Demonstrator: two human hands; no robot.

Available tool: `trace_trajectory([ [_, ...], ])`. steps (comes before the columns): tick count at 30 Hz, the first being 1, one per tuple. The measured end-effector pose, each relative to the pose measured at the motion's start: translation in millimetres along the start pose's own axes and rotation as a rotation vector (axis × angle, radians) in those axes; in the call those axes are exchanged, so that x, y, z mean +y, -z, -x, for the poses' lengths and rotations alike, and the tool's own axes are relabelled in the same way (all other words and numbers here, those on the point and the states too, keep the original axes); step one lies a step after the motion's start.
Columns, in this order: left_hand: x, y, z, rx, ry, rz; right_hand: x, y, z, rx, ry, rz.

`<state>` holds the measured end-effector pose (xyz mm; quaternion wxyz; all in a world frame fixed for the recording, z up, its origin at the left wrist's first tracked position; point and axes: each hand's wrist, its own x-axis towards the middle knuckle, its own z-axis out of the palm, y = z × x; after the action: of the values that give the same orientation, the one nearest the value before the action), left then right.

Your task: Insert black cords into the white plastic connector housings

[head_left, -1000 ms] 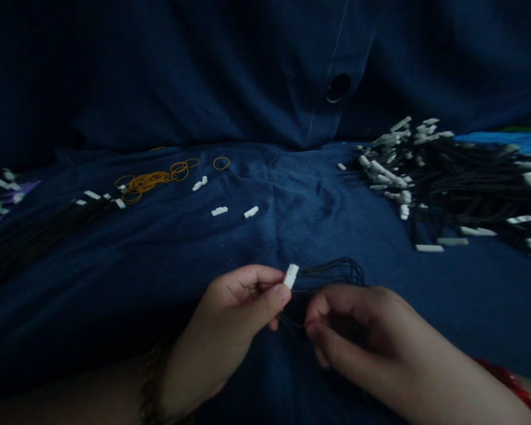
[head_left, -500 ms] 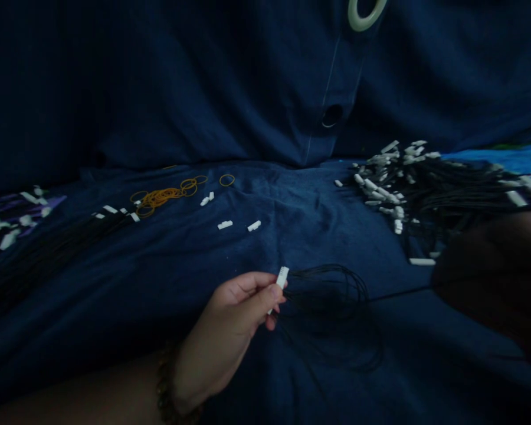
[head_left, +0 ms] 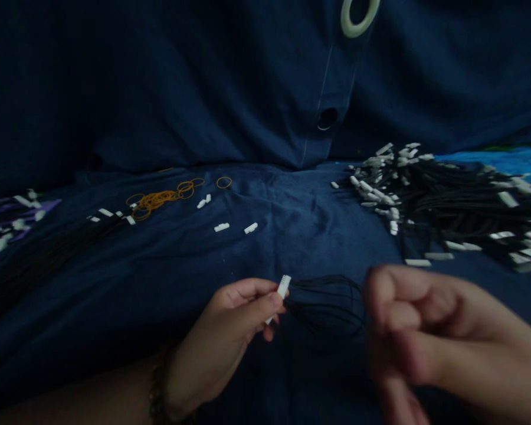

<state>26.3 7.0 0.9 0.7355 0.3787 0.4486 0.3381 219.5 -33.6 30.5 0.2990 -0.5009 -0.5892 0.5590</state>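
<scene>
My left hand (head_left: 236,327) pinches a white wire connector (head_left: 284,287) between thumb and fingers, with the connector tilted upward. Several thin black wires (head_left: 325,283) run from it toward the right in loose loops. My right hand (head_left: 438,336) is at the right end of these wires, blurred, its fingers curled in toward the thumb. The wires pass out of sight at its fingertips, so what it grips, if anything, cannot be made out.
Dark blue cloth (head_left: 292,236) covers the surface. Orange rubber bands (head_left: 159,199) and loose white connectors (head_left: 251,228) lie at centre left. A large pile of black wires with white connectors (head_left: 446,195) is at the right; further wire bundles (head_left: 62,242) lie at the left.
My right hand has come in from the right edge toward the wires and the connector. The single wire stretched toward it earlier no longer shows. My left hand keeps its hold, slightly lower.
</scene>
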Motion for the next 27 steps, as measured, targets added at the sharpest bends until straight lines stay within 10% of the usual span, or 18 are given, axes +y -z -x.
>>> trace_trajectory([
  [3, 0, 0.9, 1, -0.087, 0.028, 0.026, -10, -11, -6, -0.164, -0.07, 0.014],
  [14, -2, 1.6, -1, -0.131, 0.041, 0.055, -3, -19, -13, 0.072, 0.299, 0.538],
  [27, -2, 2.5, 0, -0.139, 0.081, 0.069, 0, -21, -10, 0.143, 0.326, 0.652],
])
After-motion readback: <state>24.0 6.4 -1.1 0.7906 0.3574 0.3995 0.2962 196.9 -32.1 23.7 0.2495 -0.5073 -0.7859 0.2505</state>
